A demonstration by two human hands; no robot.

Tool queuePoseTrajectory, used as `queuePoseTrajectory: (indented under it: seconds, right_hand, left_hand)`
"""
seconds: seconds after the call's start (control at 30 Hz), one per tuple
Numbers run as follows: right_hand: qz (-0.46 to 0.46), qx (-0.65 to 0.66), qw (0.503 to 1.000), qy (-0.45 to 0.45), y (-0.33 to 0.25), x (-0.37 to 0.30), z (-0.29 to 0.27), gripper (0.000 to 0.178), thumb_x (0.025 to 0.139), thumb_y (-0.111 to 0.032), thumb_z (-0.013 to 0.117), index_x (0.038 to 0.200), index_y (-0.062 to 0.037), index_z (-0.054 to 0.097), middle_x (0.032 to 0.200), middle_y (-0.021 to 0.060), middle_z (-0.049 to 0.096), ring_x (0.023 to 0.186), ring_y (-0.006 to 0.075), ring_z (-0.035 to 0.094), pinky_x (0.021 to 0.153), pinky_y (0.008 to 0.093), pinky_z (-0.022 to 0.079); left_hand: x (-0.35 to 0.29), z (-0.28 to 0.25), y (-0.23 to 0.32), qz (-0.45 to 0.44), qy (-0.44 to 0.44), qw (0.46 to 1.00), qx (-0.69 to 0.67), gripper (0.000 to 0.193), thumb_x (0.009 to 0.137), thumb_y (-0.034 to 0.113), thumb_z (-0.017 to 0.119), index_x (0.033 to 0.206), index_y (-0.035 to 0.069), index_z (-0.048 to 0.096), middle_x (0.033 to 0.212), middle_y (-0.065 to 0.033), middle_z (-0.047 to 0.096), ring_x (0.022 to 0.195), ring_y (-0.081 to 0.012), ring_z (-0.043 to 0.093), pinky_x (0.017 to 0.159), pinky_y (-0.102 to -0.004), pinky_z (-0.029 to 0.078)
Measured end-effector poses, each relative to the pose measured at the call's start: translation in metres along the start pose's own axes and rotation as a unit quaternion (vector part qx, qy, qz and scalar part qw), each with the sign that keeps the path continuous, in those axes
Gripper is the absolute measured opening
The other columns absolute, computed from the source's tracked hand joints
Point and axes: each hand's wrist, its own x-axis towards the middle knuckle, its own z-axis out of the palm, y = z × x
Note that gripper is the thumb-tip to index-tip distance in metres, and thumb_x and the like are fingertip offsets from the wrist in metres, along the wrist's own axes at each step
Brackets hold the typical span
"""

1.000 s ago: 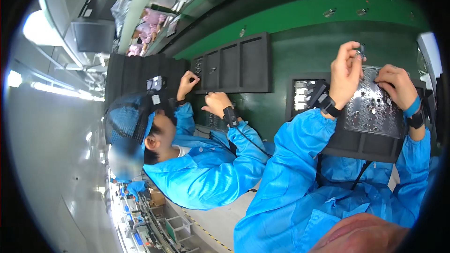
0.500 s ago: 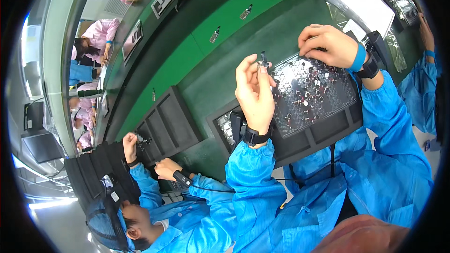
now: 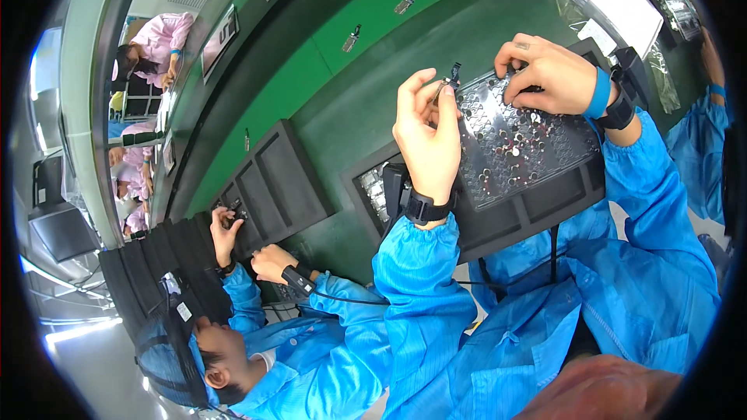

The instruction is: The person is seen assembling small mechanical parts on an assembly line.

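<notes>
My left hand (image 3: 428, 136) is raised at the left edge of a clear plastic tray. Its thumb and fingers pinch a small electronic module (image 3: 452, 76), silvery with a dark tail pointing up. Over the tray's far part hovers or rests my right hand (image 3: 556, 74), fingers curled together and tips down among the pockets. Whatever those fingertips hold is hidden. Many small round silver and dark parts, some with red bits, lie scattered on the clear tray (image 3: 486, 201). Beneath it is a black compartmented foam tray (image 3: 510, 237), with metallic parts (image 3: 373, 196) in its left compartment.
Small modules lie on the green belt (image 3: 352, 39), beyond the bench. A white sheet (image 3: 603, 0) lies at far right. On the left, a co-worker's hands (image 3: 272, 263) are beside another black foam tray (image 3: 284, 187). A further person's blue sleeve (image 3: 695, 159) shows at right.
The module in my left hand has moved slightly up and right. My right hand has shifted slightly right over the tray. The co-worker's far hand has lowered and its fingers have parted.
</notes>
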Motion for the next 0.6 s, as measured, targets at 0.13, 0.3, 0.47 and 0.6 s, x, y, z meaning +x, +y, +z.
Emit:
queuePoseTrajectory:
  seconds: [0.13,0.3,0.47,0.6]
  right_hand:
    - [0.004,-0.025,1.000,-0.007,-0.001,0.000,0.003,0.006,0.080,-0.010,0.075,0.085,-0.0072,0.074,0.105,0.0042,0.060,0.103,0.0270,0.056,0.091,0.0384,0.048]
    - [-0.041,0.051,0.997,0.051,0.001,0.007,0.005,0.009,0.088,-0.010,0.068,0.093,-0.0026,0.066,0.098,0.0096,0.065,0.098,0.0315,0.061,0.088,0.0415,0.050]
    - [-0.028,0.119,0.977,0.172,-0.009,0.011,0.007,0.014,0.089,-0.009,0.072,0.099,-0.0007,0.067,0.089,0.0121,0.071,0.084,0.0309,0.069,0.076,0.0374,0.055]
    - [0.003,0.188,0.960,0.206,-0.016,0.010,0.012,0.023,0.087,-0.007,0.076,0.106,-0.0001,0.066,0.086,0.0105,0.075,0.080,0.0222,0.075,0.068,0.0302,0.057]
  left_hand:
    - [0.000,0.002,-0.001,-0.003,-0.010,1.000,-0.002,0.030,0.098,0.004,0.065,0.126,-0.001,0.055,0.098,-0.0082,0.070,0.077,-0.0092,0.061,0.069,-0.0225,0.048]
    - [0.001,0.002,-0.004,-0.004,-0.028,0.999,-0.032,0.031,0.098,0.003,0.064,0.127,0.000,0.054,0.097,-0.0076,0.069,0.075,-0.0086,0.059,0.069,-0.0224,0.048]
    - [-0.002,0.002,-0.005,0.004,-0.053,0.999,0.011,0.013,0.099,0.002,0.061,0.109,-0.002,0.067,0.095,-0.0023,0.067,0.074,-0.0061,0.058,0.065,-0.0218,0.047]
    - [-0.004,0.004,-0.005,0.059,-0.082,0.993,0.063,0.012,0.097,0.002,0.062,0.106,-0.001,0.070,0.097,-0.0024,0.070,0.075,-0.0067,0.060,0.065,-0.0215,0.048]
